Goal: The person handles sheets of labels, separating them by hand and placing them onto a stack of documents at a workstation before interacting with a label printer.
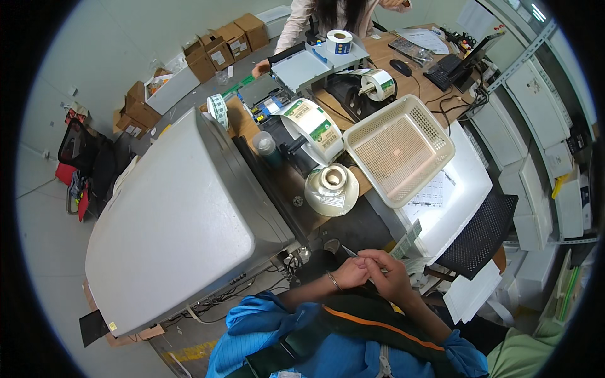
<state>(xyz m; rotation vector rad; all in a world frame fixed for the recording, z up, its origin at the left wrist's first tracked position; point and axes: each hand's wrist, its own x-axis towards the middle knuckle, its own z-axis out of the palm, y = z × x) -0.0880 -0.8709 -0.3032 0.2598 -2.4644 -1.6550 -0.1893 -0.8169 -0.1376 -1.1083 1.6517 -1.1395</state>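
**Label strip pinched between both hands, below the basket**

Nearest, just under the white mesh basket (pixel 398 150): left hand (pixel 350 273) and right hand (pixel 391 275) pressed together, fingers curled nearly shut, pinching a thin strip of green-and-white labels (pixel 406 239) that trails up toward the basket's lower corner. Exact grip of each fingertip too small to make out. A bangle on the left wrist.

Likely step in hand: peeling or separating a label off the strip. Next move probably calls for a steady pinch with one hand and a slow pull with the other, without tearing the backing.

Left of the basket: a cream label roll (pixel 331 188) lying flat, then a larger roll (pixel 313 128) on a spindle, then the big grey machine cover (pixel 183 220).

Beyond the basket: another roll (pixel 377 84) on a dispenser, a blue-and-yellow roll (pixel 339 42), a keyboard (pixel 446 68), and another person (pixel 328 19) at the far desk end.
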